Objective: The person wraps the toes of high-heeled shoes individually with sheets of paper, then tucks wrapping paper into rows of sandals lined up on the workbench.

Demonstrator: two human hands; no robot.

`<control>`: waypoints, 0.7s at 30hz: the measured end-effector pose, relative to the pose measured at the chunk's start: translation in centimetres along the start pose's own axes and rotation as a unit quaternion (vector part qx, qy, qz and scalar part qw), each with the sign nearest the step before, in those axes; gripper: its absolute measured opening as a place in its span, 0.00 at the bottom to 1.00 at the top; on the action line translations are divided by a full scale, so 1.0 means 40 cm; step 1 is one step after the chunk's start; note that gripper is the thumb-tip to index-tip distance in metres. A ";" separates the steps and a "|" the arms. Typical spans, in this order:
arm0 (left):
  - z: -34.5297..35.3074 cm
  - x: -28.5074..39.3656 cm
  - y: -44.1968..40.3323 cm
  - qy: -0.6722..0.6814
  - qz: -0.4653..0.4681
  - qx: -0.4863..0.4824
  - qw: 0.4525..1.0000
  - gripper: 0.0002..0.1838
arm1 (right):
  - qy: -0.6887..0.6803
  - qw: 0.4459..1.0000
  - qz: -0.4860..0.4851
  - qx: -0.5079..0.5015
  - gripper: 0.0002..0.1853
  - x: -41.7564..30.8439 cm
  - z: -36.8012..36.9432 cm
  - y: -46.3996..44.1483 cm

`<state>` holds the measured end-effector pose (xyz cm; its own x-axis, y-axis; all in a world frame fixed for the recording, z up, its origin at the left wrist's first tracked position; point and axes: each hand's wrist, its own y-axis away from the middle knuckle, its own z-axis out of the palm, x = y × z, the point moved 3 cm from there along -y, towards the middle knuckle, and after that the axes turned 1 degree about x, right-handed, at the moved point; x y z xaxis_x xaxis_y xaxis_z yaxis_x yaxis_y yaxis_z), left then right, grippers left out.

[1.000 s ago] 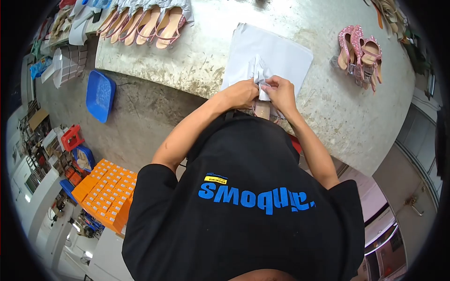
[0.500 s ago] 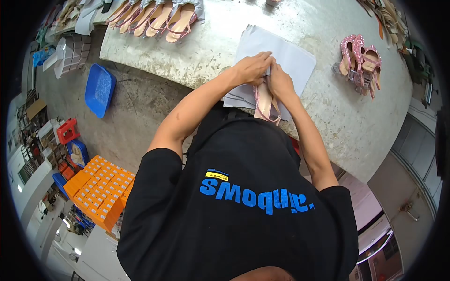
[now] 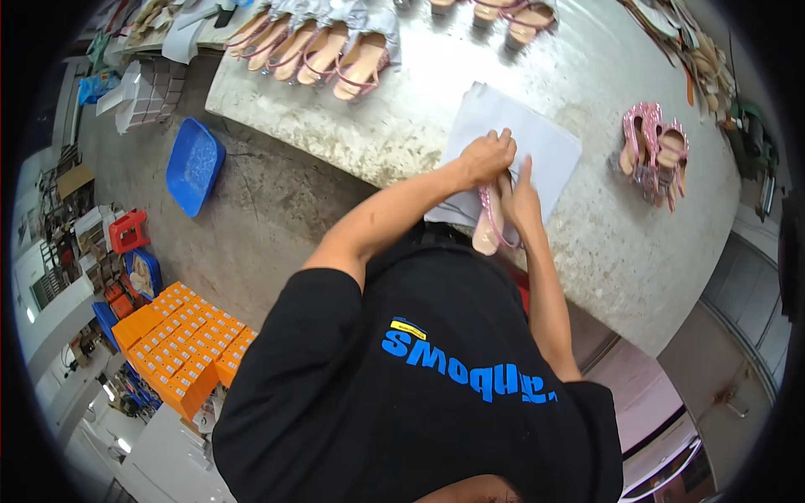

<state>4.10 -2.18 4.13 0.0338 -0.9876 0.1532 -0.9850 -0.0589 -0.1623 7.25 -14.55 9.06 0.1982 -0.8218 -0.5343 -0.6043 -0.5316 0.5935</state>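
A pink glitter sandal [image 3: 487, 233] lies on a stack of white paper sheets [image 3: 547, 138], with its toe end over the table edge towards my body. My left hand [image 3: 489, 157] is closed at the sandal's far end and covers that part. From the right, my right hand [image 3: 523, 204] grips the sandal's side, one finger pointing forward over the paper. The heel and back of the sandal are hidden by my hands.
Several sandals with grey wrapping [image 3: 360, 67] stand in a row at the table's far left. More sandals [image 3: 530, 23] are at the back. Glittery pink shoes [image 3: 654, 151] stand at right. A blue tub [image 3: 194, 168] and orange boxes [image 3: 180, 344] are at left.
My hands have drawn apart slightly, and a finger of my right hand now stretches out over the paper. The sandal is turned a little. The whole view has shifted.
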 end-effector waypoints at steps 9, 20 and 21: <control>-0.303 -0.408 0.218 0.205 -0.232 0.048 0.950 0.47 | -0.319 0.946 -0.022 0.053 0.37 -0.256 0.072 -0.106; -0.266 -0.522 0.363 -0.021 -0.179 0.057 0.982 0.29 | -0.126 0.965 -0.135 0.186 0.42 -0.389 0.155 -0.304; -0.304 -0.484 0.373 0.092 -0.245 0.153 0.953 0.25 | -0.072 0.945 -0.153 0.279 0.40 -0.301 0.120 -0.255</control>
<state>-13.29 17.84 10.59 0.4180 -0.7902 0.4481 -0.7620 -0.5736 -0.3006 7.33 1.77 6.55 0.3470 -0.5900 -0.7290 -0.8570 -0.5153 0.0091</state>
